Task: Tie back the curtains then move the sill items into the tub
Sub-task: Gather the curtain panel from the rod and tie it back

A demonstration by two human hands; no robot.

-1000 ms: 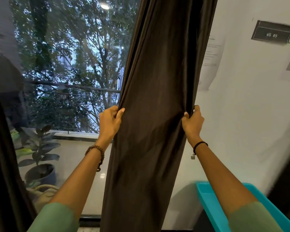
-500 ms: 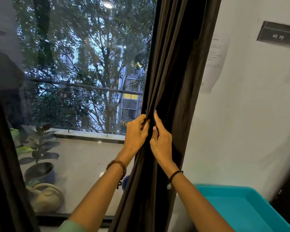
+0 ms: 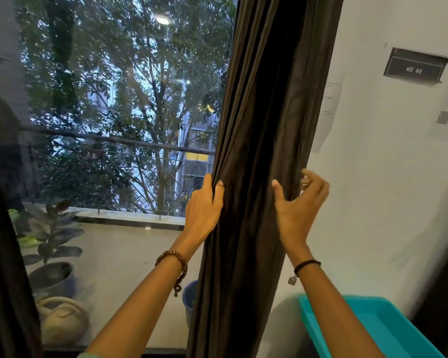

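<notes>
A dark brown curtain (image 3: 267,130) hangs gathered in folds at the right side of the window. My left hand (image 3: 204,205) grips its left edge, thumb and fingers pinching the folds. My right hand (image 3: 299,202) is at the curtain's right edge with fingers spread, thumb against the cloth, reaching round the back. A turquoise tub (image 3: 388,332) stands at the bottom right beside the white wall. The other curtain (image 3: 3,267) hangs along the left edge. A blue cup (image 3: 190,298) shows partly behind the gathered curtain, low by the glass.
Beyond the glass stand a potted plant (image 3: 49,244) and a beige rounded bag (image 3: 62,321) at the lower left. A dark sign (image 3: 415,68) and taped papers hang on the white wall to the right.
Both hands were pinched together on the curtain's folds; now they are apart. My right hand has let go and opened at the right edge, while the left still grips the left edge.
</notes>
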